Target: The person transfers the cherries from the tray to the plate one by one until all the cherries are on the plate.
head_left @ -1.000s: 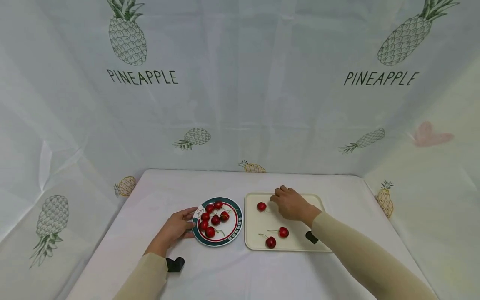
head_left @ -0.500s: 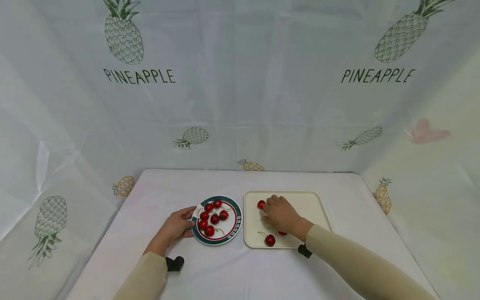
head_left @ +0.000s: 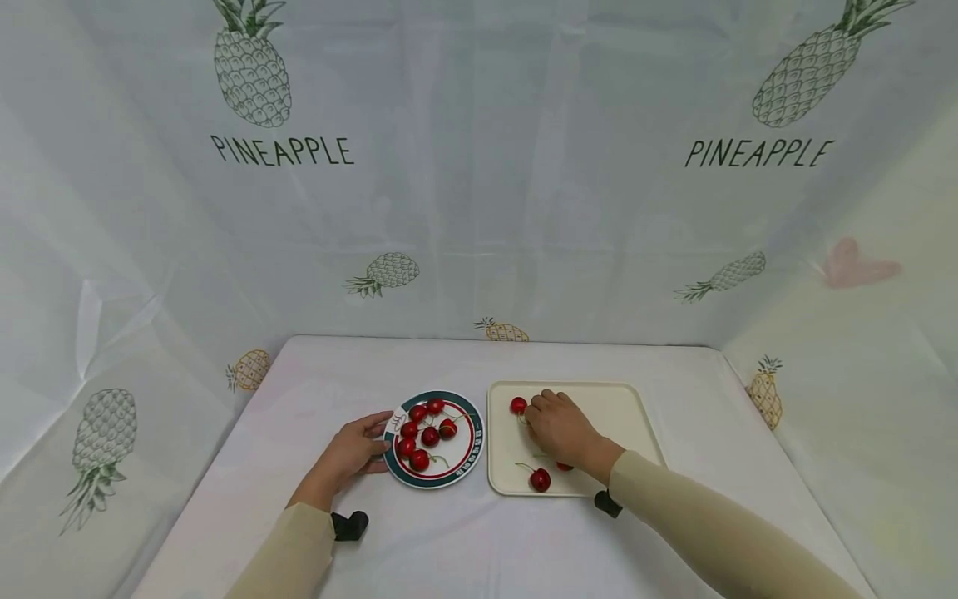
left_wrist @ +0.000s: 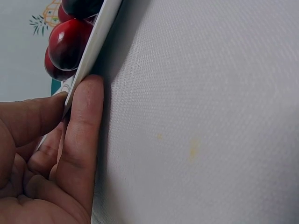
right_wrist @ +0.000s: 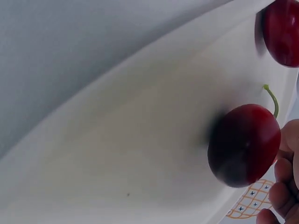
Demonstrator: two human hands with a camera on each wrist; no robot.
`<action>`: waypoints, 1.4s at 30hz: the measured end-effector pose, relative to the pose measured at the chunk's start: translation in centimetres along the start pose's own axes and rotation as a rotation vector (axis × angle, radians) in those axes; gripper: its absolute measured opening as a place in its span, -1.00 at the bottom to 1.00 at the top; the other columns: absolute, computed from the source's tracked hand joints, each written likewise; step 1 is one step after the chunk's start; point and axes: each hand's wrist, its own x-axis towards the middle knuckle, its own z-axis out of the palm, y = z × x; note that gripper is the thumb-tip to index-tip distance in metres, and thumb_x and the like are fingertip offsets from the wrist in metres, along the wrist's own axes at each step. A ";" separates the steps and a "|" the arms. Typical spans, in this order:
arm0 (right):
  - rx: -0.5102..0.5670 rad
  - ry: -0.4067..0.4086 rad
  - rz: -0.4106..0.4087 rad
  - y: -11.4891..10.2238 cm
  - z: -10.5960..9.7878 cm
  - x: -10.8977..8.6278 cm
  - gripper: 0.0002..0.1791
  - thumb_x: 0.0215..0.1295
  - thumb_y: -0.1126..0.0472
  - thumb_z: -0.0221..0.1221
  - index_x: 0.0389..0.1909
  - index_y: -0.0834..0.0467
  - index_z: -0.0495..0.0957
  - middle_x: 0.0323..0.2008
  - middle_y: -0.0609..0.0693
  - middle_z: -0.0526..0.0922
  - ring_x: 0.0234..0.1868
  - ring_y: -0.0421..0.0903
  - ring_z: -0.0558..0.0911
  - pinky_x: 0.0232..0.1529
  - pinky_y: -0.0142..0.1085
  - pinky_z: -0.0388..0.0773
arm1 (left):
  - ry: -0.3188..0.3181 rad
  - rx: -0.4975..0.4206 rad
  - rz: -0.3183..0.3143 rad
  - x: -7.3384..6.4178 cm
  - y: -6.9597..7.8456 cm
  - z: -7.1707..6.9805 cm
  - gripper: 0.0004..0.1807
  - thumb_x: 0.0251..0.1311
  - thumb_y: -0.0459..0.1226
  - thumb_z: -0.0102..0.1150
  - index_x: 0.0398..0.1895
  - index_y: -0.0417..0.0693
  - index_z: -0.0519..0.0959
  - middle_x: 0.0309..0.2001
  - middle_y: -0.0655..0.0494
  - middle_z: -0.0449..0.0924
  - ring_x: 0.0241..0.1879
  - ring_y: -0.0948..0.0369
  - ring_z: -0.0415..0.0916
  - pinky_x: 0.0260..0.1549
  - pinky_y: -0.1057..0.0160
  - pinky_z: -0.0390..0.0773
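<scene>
My left hand (head_left: 350,453) grips the left rim of a round plate (head_left: 470,474) with a green band, thumb above and fingers beneath, as the left wrist view shows. Several red cherries (head_left: 420,460) lie on it. My right hand (head_left: 561,428) is over a cream tray (head_left: 614,399), its fingertips pinching the stem of a cherry (head_left: 518,405) near the tray's upper left. Under the right wrist, another cherry (right_wrist: 245,144) with a green stem is mostly hidden in the head view. One more cherry (head_left: 540,480) lies at the tray's front left.
A white cloth covers the table (head_left: 419,541), with plate and tray side by side on it. Behind and at the sides hangs a curtain (head_left: 509,208) printed with pineapples. Both wrists wear a black camera mount (head_left: 348,527).
My right hand has moved left and toward me from the tray's upper middle to the upper left cherry, which has shifted slightly left. My left hand has stayed on the plate.
</scene>
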 end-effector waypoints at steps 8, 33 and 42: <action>-0.007 0.072 -0.022 0.0 0.2 0.1 -0.93 0.36 0.17 0.33 -0.27 0.07 0.65 -0.35 -0.08 0.58 -0.27 -0.07 0.44 -0.29 -0.28 0.42 | 0.000 0.002 -0.003 0.0 0.0 0.0 -0.32 0.43 -0.49 0.14 0.59 -0.05 0.34 0.41 -0.27 0.46 -0.18 0.16 0.69 -0.20 0.11 0.82; 0.007 0.076 -0.158 -3.8 -2.2 4.5 -0.92 0.51 0.10 0.22 -0.15 0.01 0.61 -0.26 -0.11 0.56 -0.19 -0.11 0.40 -0.15 -0.29 0.42 | 0.007 0.011 -0.023 -0.1 0.1 0.0 -0.33 0.43 -0.50 0.14 0.59 -0.05 0.34 0.44 -0.29 0.44 -0.19 0.16 0.69 -0.22 0.10 0.82; 0.005 0.025 -0.187 -5.5 -1.4 6.3 -0.91 0.53 0.10 0.22 -0.08 -0.03 0.66 -0.21 -0.13 0.58 -0.16 -0.12 0.41 -0.12 -0.30 0.43 | 0.002 -0.001 -0.011 -0.1 0.3 0.0 -0.33 0.43 -0.50 0.13 0.58 -0.07 0.35 0.41 -0.30 0.46 -0.20 0.16 0.69 -0.22 0.10 0.82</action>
